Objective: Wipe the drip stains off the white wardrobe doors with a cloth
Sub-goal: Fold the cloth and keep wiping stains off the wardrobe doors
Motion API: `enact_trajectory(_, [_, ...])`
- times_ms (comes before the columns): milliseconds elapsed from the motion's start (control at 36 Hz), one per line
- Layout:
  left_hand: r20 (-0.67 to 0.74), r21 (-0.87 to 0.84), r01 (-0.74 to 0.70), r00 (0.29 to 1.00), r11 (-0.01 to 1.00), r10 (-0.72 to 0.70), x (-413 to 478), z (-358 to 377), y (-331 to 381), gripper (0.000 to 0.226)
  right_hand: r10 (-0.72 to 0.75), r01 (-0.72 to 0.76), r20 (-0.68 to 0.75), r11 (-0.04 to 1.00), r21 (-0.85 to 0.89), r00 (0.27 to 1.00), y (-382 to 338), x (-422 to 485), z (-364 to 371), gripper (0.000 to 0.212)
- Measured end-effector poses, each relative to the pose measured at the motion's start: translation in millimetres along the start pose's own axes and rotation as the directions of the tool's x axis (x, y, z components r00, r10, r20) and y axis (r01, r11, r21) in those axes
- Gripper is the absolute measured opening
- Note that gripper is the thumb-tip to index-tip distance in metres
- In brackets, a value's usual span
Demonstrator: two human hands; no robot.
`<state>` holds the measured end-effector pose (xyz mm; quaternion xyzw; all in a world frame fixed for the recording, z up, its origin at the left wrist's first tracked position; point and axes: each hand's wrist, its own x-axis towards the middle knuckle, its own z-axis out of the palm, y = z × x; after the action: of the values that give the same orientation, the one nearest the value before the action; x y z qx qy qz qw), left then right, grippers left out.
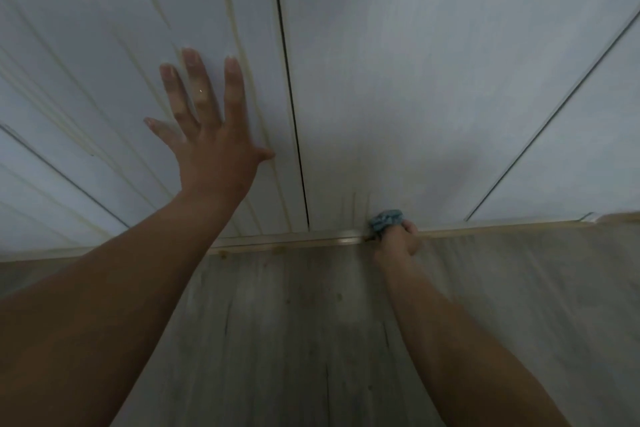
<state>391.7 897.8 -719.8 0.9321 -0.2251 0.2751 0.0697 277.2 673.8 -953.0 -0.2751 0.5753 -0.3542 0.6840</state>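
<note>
White wardrobe doors fill the upper part of the head view. The left door (121, 45) carries several yellowish drip stains (239, 28) running down it. My left hand (211, 135) lies flat on that door with fingers spread. The middle door (415, 80) looks mostly free of streaks, with faint marks (353, 201) near its bottom edge. My right hand (398, 236) grips a bunched blue cloth (386, 218) and holds it against the bottom of the middle door, right at the floor rail.
A pale metal floor rail (294, 239) runs under the doors. A dark gap (291, 97) separates the left and middle doors, and another seam (554, 114) marks a third door on the right. Grey wood-pattern flooring (294, 340) lies below.
</note>
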Motion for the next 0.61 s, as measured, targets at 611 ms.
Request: enact_trajectory(611, [-0.015,0.015,-0.002,1.0,1.0,0.002,0,2,1,0.143,0.022,-0.024,0.017,0.991,0.134,1.0,-29,-31,2,0.024])
